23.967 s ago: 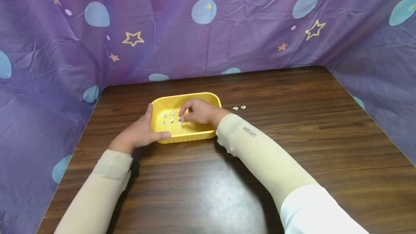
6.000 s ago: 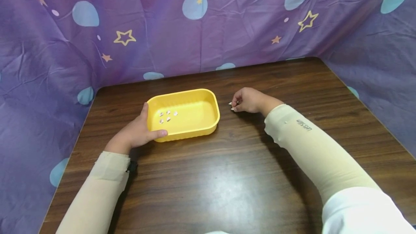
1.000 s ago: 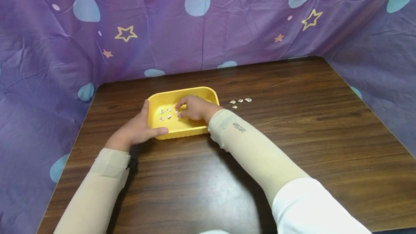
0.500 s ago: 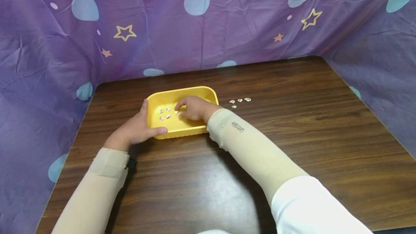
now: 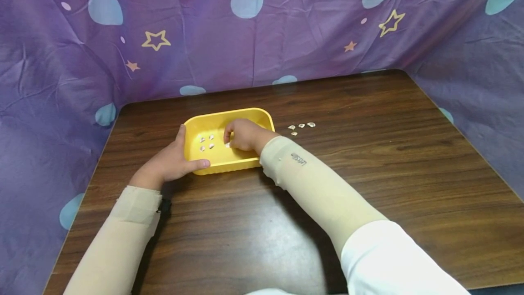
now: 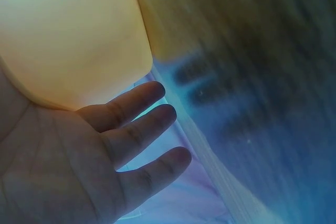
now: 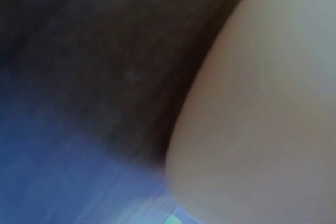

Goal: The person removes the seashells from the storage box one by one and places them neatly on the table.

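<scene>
A yellow plastic tray (image 5: 231, 166) with raised walls stands on the table in the head view. My left hand (image 5: 167, 164) rests against its left end, thumb along the front rim and fingers at the left wall. In the left wrist view the fingers (image 6: 144, 135) look straight and spread beside the tray wall (image 6: 79, 35). Inside the tray my right hand (image 5: 245, 135) pinches a small white shell-like piece (image 5: 227, 145) between thumb and index finger, close to the tray floor. Several similar pieces (image 5: 211, 146) lie left of it. The right wrist view is blurred and hides the fingertips.
On the table to the right of the tray lie several more white shell-like pieces (image 5: 301, 125). The brown wood-grain table (image 5: 389, 163) ends at a purple cloth (image 5: 311, 22) behind and at the sides.
My right hand has taken hold of the piece nearest it and drawn it slightly right and forward. Several seconds ago this hand was at the pieces right of the tray. The left hand stays put.
</scene>
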A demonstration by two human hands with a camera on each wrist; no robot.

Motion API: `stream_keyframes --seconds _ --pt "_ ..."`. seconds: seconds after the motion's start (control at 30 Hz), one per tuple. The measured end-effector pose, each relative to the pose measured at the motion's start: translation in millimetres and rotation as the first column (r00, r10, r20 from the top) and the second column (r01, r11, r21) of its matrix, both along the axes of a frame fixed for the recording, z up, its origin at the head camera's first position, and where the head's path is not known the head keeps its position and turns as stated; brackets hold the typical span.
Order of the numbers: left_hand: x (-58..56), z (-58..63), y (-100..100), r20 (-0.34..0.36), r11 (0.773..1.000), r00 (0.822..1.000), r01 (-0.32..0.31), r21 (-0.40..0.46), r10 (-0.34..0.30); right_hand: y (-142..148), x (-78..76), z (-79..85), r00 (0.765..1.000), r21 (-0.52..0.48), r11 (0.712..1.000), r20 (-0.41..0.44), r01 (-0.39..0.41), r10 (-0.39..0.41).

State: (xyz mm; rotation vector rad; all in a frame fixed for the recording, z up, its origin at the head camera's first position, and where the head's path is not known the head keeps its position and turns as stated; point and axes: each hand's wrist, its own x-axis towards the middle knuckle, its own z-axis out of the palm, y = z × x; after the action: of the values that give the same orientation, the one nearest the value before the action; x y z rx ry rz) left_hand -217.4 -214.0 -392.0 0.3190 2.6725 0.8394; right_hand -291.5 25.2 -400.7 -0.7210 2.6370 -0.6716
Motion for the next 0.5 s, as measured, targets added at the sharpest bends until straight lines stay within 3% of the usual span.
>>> stream_keyframes --seconds 0.5 --pt "-0.6 0.0 -0.4 -0.001 1.0 1.0 0.004 -0.011 -0.004 0.9 0.9 0.3 1.0 -0.016 1.0 0.012 -0.008 0.008"
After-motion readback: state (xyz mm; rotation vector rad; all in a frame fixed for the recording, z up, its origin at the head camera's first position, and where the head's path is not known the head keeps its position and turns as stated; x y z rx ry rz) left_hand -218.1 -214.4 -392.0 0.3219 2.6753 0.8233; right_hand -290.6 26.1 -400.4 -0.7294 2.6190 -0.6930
